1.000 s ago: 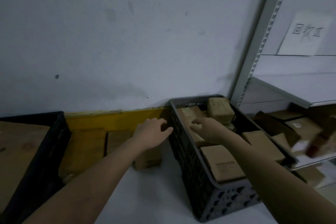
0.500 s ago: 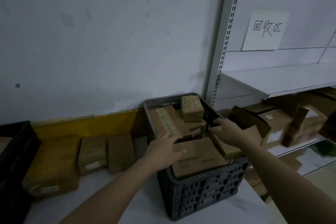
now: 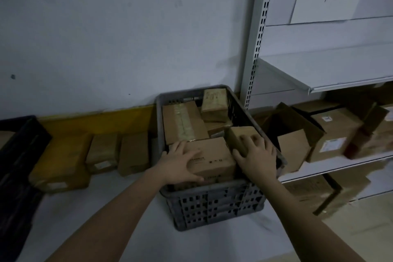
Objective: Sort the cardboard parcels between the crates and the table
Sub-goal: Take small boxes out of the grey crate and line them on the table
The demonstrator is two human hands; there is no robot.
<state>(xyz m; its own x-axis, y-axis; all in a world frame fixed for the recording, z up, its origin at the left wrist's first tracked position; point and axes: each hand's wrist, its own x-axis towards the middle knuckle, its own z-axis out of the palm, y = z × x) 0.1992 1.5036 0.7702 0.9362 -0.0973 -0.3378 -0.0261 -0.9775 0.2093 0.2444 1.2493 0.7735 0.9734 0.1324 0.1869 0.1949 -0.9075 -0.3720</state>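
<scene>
On the counter [image 3: 102, 208], parcels [image 3: 63, 161] line the wall, left of the grey crate [image 3: 212, 204]. A second ago both hands hovered; now the left hand [image 3: 180, 164] grips the front parcel [image 3: 212, 157] in the crate, and the right hand [image 3: 255, 155] clasps a smaller tilted parcel [image 3: 238, 136] beside it. A lift-out looks imminent.

Parcels [image 3: 209, 156] in crate [image 3: 217, 204] on table [image 3: 119, 208]; shelf unit [image 3: 331, 74] to R, more boxes [image 3: 100, 153] to L.
</scene>
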